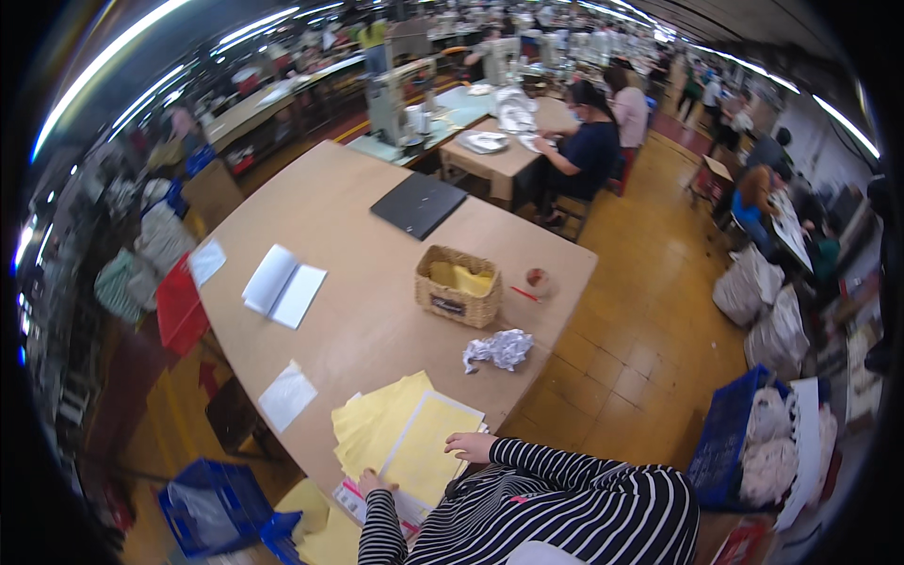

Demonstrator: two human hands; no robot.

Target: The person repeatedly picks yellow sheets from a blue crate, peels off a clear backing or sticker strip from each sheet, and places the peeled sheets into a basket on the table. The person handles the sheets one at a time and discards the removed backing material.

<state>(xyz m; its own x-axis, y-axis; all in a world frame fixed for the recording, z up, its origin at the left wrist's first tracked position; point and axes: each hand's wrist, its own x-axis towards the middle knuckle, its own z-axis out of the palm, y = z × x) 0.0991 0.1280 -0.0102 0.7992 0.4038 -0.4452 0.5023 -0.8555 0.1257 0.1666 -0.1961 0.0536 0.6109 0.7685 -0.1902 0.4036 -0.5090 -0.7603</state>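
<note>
A fanned stack of yellow paper sheets lies at the near edge of the table, with a pale strip across the top sheet. My right hand rests on the stack's right edge, its fingers stretched out and apart. At the stack's near left side, my left hand touches the paper with its fingers loosely extended. White sheets with pink print show beneath the yellow ones and beside my left hand. My striped sleeves hide part of the near table edge.
On the table are a wicker basket with yellow paper inside, crumpled white paper, a tape roll, a red pen, an open notebook and a black folder. Blue crates stand on the floor; a co-worker sits ahead.
</note>
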